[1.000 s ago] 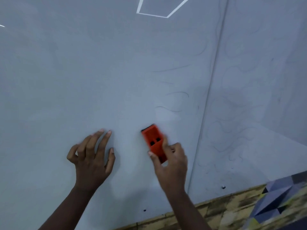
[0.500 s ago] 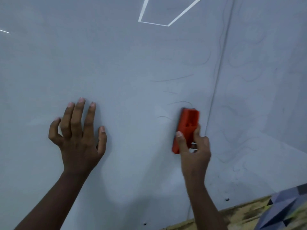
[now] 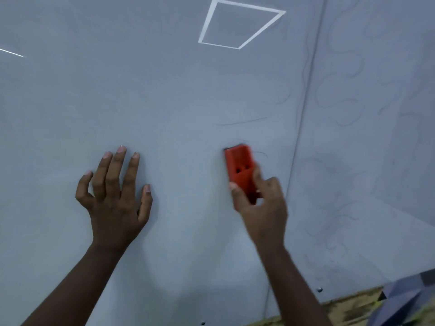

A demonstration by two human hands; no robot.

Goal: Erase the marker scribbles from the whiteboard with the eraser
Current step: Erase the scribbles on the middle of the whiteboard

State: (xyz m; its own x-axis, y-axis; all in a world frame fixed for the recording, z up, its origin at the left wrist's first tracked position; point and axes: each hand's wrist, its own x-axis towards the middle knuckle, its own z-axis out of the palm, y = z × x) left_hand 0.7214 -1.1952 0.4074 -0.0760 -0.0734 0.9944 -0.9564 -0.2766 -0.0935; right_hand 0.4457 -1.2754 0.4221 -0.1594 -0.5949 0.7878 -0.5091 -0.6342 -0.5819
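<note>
We grip the lower half of the red eraser (image 3: 240,170) in our right hand (image 3: 261,208), thumb on its left edge and fingers curled round its right, holding it flat against the whiteboard (image 3: 164,90) with its top end pointing up. Our left hand (image 3: 115,196) rests well to the left, fingers straight and spread on the board. Faint marker scribbles (image 3: 242,121) lie just above and to the right of the eraser, with more loops across the seam (image 3: 303,109) on the right panel.
</note>
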